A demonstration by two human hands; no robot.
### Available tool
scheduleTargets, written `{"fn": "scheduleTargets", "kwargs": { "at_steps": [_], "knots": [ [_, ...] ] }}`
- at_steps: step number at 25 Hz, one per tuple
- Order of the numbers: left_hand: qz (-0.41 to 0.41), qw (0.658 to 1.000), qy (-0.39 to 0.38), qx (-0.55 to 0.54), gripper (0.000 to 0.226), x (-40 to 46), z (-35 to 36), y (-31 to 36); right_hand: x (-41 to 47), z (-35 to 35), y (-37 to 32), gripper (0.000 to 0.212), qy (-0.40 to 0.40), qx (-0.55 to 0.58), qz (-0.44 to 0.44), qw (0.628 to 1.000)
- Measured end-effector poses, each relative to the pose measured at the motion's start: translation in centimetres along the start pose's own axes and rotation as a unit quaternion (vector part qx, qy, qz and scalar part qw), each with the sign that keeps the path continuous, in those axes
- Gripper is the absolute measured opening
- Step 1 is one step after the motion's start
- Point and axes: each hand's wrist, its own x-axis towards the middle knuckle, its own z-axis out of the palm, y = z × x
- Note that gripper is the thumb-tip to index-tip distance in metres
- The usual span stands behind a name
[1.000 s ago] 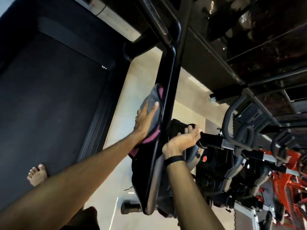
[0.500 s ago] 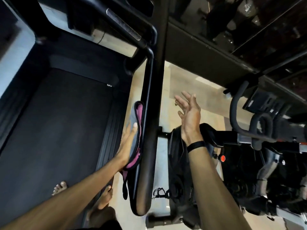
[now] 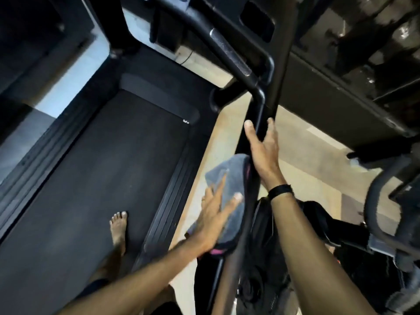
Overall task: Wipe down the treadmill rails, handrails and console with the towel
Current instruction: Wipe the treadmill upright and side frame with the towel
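Beige floor [image 3: 225,142] shows between the treadmill belt [image 3: 95,178] and a dark exercise bike [image 3: 375,223] on the right. One bare foot [image 3: 118,230] stands on the belt. Black handrail [image 3: 254,155] runs diagonally through the middle, with the console [image 3: 250,21] above. Left hand [image 3: 216,217], fingers straight and spread, presses the grey towel [image 3: 229,178] flat against the handrail's inner side. Right hand [image 3: 263,148], a black band [image 3: 280,191] at its wrist, grips the handrail just above the towel, thumb and fingers curled round it.

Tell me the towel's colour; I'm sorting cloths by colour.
Grey towel with a pink edge, seen in the head view.
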Motion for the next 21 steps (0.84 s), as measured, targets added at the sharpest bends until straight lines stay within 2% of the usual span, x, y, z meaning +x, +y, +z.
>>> {"fn": "scheduleTargets", "kwargs": {
  "at_steps": [2,4,6,7,10,14,16,18,21],
  "knots": [
    [0.01,1.0,-0.018,0.008,0.058,1.2,-0.1,-0.3,2.7,1.1,-0.8,0.091,0.021,-0.095,0.02,0.995],
    [-0.019,1.0,-0.011,-0.005,0.061,4.7,0.1,0.3,4.2,1.6,-0.8,0.085,0.049,-0.117,0.029,0.991],
    [-0.064,0.997,-0.005,-0.047,0.088,8.1,0.0,1.1,4.6,1.7,-0.2,0.073,0.078,-0.061,0.023,0.995],
    [-0.073,0.995,-0.014,-0.072,0.091,9.1,-0.2,1.3,4.6,1.6,0.0,0.072,0.093,-0.027,0.02,0.995],
    [-0.078,0.989,-0.031,-0.119,0.081,7.9,-1.2,-0.3,4.8,1.5,0.6,0.072,0.113,-0.001,0.017,0.993],
    [-0.01,0.998,-0.048,0.05,0.072,2.5,-0.8,0.0,4.4,1.6,0.5,0.064,0.111,-0.002,0.018,0.994],
    [0.026,0.996,-0.01,0.081,0.07,4.9,-0.3,2.0,4.3,1.5,0.4,0.061,0.118,0.036,0.022,0.992],
    [0.019,0.998,0.002,0.059,0.075,10.4,0.3,3.5,4.3,1.6,0.4,0.06,0.138,0.056,0.026,0.989],
    [-0.069,0.997,-0.017,-0.035,0.085,17.1,-0.3,3.3,4.3,1.5,0.8,0.057,0.166,0.039,0.022,0.985]
  ]
}}
